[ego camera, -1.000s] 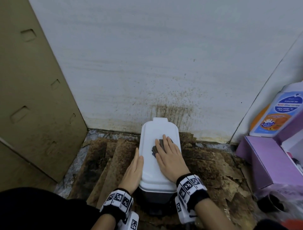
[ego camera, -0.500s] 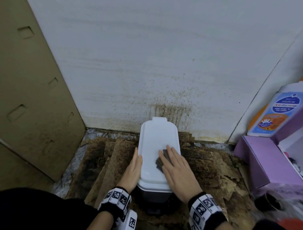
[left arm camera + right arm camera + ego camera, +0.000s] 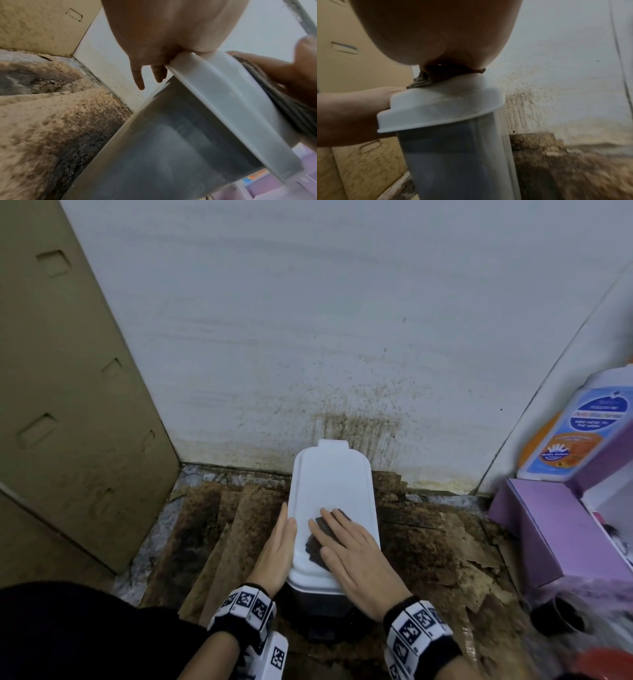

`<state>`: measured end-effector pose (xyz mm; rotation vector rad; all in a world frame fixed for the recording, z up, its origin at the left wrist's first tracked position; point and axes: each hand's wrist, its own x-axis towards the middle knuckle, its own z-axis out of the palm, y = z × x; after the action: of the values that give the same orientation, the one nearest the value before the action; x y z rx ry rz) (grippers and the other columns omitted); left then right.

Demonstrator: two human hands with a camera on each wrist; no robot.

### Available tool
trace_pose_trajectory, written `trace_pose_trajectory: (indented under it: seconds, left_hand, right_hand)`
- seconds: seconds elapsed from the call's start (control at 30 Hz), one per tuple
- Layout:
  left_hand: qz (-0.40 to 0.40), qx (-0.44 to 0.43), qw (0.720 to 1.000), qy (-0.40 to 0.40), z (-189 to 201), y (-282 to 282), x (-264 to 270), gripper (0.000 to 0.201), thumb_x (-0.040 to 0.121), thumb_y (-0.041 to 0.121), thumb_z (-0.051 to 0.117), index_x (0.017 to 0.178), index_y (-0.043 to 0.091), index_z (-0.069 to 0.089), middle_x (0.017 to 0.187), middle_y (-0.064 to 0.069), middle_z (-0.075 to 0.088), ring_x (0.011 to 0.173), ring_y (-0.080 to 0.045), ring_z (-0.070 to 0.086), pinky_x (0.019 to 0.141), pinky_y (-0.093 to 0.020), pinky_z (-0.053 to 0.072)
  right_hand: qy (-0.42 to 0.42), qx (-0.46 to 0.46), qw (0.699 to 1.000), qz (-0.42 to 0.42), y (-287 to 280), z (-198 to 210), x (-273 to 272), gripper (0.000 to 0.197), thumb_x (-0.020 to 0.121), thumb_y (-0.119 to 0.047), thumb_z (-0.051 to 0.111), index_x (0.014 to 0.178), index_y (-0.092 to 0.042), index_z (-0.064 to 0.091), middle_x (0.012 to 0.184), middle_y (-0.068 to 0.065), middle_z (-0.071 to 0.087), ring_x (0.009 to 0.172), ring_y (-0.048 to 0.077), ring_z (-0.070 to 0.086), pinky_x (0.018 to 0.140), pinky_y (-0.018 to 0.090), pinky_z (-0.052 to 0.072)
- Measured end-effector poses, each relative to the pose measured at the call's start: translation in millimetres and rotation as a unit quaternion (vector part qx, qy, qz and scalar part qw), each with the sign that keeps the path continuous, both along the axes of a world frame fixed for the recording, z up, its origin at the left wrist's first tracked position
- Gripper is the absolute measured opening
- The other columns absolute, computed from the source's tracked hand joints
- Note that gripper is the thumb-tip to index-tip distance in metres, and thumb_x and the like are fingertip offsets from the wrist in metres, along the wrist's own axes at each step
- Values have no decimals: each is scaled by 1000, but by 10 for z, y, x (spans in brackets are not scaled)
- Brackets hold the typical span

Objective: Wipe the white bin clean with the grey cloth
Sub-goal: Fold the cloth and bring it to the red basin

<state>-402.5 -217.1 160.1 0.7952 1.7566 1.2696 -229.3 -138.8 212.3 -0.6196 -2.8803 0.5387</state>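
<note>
1. Against the stained wall (image 3: 308, 337), the bin (image 3: 330, 494) stands upright on mouldy floorboards (image 3: 219, 542), its white lid down over a grey body.
2. On the near half of the lid, the right hand (image 3: 356, 556) lies palm down with fingers (image 3: 334, 517) straight and slightly spread, pressing the cloth (image 3: 317, 546) flat against the lid.
3. The cloth shows as a dark grey folded pad, mostly covered by that hand, with its left edge sticking out.
4. The left hand (image 3: 277, 549) rests edge-on against the lid's left rim, fingers straight and together, pointing toward the wall, thumb on top of the lid.
5. From the left wrist view, the palm (image 3: 164, 33) touches the rim while the fingertips hang past it, holding nothing.
6. A purple box (image 3: 548, 525) and a bottle (image 3: 582, 422) sit well to the right.
</note>
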Motion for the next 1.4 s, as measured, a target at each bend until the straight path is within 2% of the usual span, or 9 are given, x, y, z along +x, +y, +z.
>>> trace_pose_trajectory:
  seconds: [0.13,0.23,0.43,0.7,0.87,1.07,1.23,1.33,1.4]
  left_hand:
    - [-4,-58,989,134,56,38,0,58,104,56,22,158,38,11,165,11,15,151,-13,17,123,-41,15]
    - [30,-46,957,283,195,67,37,51,107,43,25,157,35,22,154,5,27,141,-16,23,114,-36,20]
    - [-55,20,905,421,387,318,194,34,102,43,44,134,40,55,143,8,39,137,-14,24,114,-40,24]
    - [-114,-16,878,464,456,366,234,18,98,44,47,115,40,53,131,7,40,132,-16,25,109,-37,22]
    - [-139,-19,884,446,533,358,320,11,101,42,44,110,36,46,109,10,47,111,-16,39,92,-31,30]
    - [-192,68,925,321,750,556,709,6,105,37,42,102,35,37,77,6,58,69,-14,59,61,-35,42]
    - [-216,121,946,208,1069,971,1270,16,103,42,46,111,29,43,100,4,67,87,-11,67,73,-43,56]
    - [-214,134,955,159,1238,1328,1664,27,98,46,55,117,28,50,114,6,69,104,-8,66,86,-40,57]
    - [-234,145,951,142,1334,1572,1959,29,96,47,59,115,25,56,109,4,73,100,-9,69,86,-44,58]
  right_hand:
    - [196,-112,951,-212,-32,-84,113,49,105,-38,36,153,-31,31,155,-13,34,145,1,21,120,30,21]
    - [177,-55,919,-348,-107,-227,182,51,95,-52,43,140,-29,49,136,-9,50,133,12,36,113,40,29]
    - [168,-46,919,-353,-202,-329,213,56,87,-64,42,129,-30,57,121,-8,47,116,12,42,97,33,37]
    - [154,-214,921,-288,112,-137,316,21,88,-39,69,102,-33,56,103,-9,50,99,8,50,83,18,43]
    - [164,-270,920,-233,240,5,435,14,93,-28,64,100,-33,52,87,-1,59,69,9,58,62,21,48]
    - [134,-255,925,-247,543,318,935,22,92,-33,67,108,-31,53,87,0,60,73,11,63,64,21,52]
    - [109,-205,926,-297,964,805,1629,24,84,-42,74,93,-20,68,87,2,69,81,15,67,76,32,54]
    - [87,-156,933,-314,1131,1156,2119,29,86,-44,71,87,-15,68,84,6,70,78,18,66,74,34,51]
    - [63,-126,937,-318,1222,1378,2481,33,88,-46,68,86,-13,68,78,2,69,69,13,62,67,29,48]
